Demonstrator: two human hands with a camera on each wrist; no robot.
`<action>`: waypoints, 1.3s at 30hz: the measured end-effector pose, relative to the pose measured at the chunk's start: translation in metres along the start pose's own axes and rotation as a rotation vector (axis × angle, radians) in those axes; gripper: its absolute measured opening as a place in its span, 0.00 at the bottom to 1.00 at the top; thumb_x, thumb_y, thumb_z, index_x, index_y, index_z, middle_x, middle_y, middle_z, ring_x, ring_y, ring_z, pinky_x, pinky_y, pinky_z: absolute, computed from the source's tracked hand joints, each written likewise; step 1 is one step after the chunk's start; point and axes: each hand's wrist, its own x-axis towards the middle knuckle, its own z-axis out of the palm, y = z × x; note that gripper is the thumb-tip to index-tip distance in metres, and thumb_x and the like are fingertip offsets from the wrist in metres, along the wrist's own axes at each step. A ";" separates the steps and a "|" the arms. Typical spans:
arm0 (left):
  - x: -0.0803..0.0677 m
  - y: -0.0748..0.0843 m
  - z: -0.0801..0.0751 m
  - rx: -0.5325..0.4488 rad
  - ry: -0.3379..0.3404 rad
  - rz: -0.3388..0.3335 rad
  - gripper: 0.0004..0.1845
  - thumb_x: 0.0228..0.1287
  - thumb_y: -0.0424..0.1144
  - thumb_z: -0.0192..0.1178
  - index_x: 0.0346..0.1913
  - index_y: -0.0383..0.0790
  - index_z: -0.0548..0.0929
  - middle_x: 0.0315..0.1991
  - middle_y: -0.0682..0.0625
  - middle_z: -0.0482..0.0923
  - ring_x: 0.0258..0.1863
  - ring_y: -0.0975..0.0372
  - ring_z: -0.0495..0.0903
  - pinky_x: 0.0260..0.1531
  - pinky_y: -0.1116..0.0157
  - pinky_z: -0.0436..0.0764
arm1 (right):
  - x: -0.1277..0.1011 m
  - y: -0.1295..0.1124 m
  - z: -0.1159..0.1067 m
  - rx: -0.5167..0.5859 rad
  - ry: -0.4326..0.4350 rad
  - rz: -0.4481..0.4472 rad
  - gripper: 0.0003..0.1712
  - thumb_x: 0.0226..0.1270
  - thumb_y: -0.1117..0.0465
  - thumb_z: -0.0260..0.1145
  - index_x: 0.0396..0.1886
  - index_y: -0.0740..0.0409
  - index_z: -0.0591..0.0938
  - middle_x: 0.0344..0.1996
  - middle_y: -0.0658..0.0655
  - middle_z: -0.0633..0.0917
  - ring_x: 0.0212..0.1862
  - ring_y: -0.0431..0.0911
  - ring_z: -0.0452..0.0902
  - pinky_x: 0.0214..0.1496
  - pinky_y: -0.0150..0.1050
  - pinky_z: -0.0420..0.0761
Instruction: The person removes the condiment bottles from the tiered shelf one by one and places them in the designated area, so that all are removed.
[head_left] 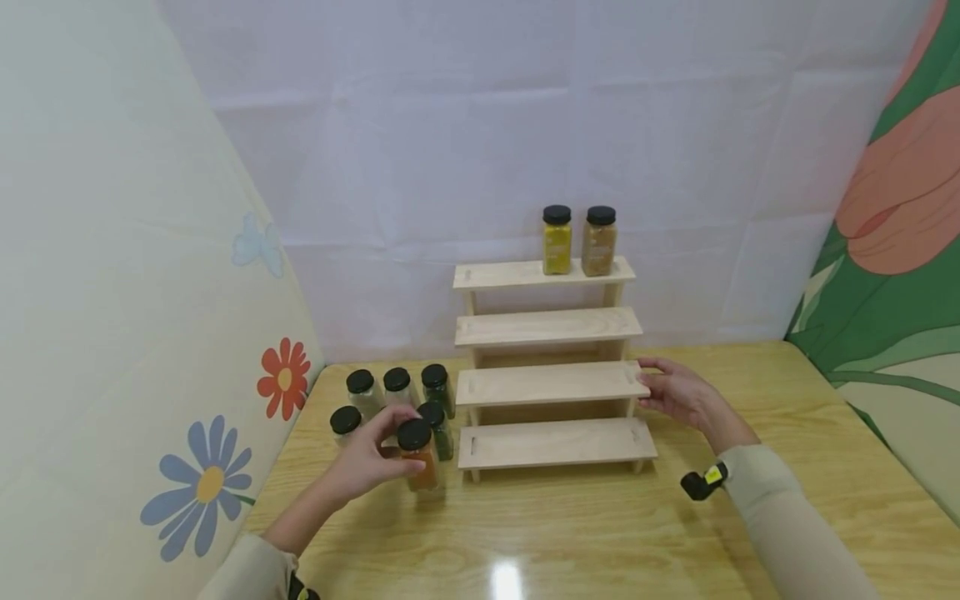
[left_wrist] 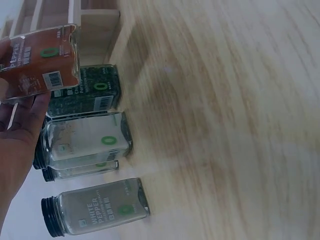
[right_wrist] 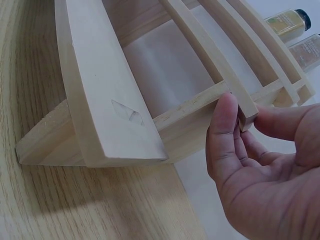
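My left hand [head_left: 378, 454] grips a spice jar of orange-red powder [head_left: 424, 468] with a black lid, above the table at the rack's left; in the left wrist view the jar [left_wrist: 42, 62] appears lifted, its label partly reading "pepper". Behind it stand several black-lidded jars, among them a dark green herb jar [left_wrist: 85, 90] and a white pepper jar [left_wrist: 102, 207]. My right hand [head_left: 678, 396] pinches the right end of a shelf on the four-step wooden rack [head_left: 555, 383], thumb and fingers on the board's corner [right_wrist: 245, 112].
On the rack's top step stand a yellow spice jar [head_left: 557, 246] and a tan one [head_left: 599, 247], both towards the right. A white cloth [head_left: 420, 150] hangs behind the wooden table [head_left: 570, 533]. Flower-printed panels flank both sides.
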 end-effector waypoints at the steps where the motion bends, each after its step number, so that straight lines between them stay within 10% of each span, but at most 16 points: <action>1: 0.000 -0.001 0.001 0.000 0.000 -0.005 0.32 0.52 0.34 0.78 0.59 0.43 0.74 0.53 0.44 0.78 0.54 0.55 0.78 0.47 0.64 0.82 | 0.000 0.000 0.000 -0.002 -0.001 -0.001 0.34 0.80 0.68 0.52 0.78 0.67 0.49 0.39 0.50 0.82 0.36 0.39 0.81 0.38 0.32 0.84; 39: -0.006 -0.024 0.020 -0.028 0.028 -0.093 0.32 0.49 0.32 0.79 0.57 0.43 0.75 0.53 0.45 0.78 0.54 0.50 0.76 0.50 0.57 0.80 | 0.001 0.000 -0.001 -0.015 0.014 -0.003 0.36 0.80 0.68 0.53 0.79 0.67 0.49 0.40 0.50 0.82 0.37 0.39 0.81 0.40 0.33 0.84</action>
